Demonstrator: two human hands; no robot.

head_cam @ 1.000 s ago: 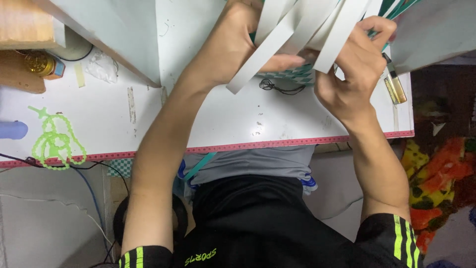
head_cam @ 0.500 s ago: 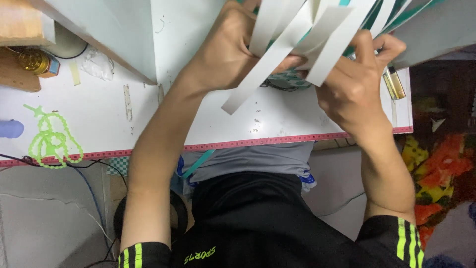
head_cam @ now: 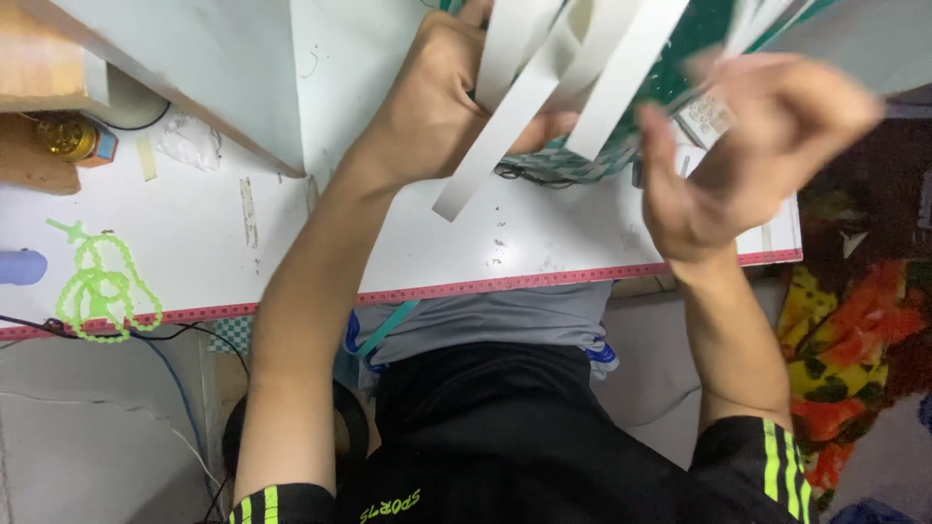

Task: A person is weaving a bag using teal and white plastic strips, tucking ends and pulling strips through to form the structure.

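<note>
My left hand (head_cam: 437,97) is closed around a bundle of long white paper strips (head_cam: 505,126), which fan out and hang down over the white table (head_cam: 408,243). A green cutting mat (head_cam: 684,58) lies under the strips at the top of the view. My right hand (head_cam: 752,155) is blurred, just right of the strips and apart from them, fingers spread and holding nothing. Both forearms reach up from my lap, where I see black shorts.
A red measuring tape (head_cam: 485,288) runs along the table's near edge. A green bead chain (head_cam: 97,291) and a small yellow bottle (head_cam: 68,136) lie at the left. A white board (head_cam: 214,68) stands at top left. Colourful cloth (head_cam: 854,330) lies to the right.
My right hand has let go of the strips and swung out to the right with its fingers spread. My left hand keeps hold of the bundle.
</note>
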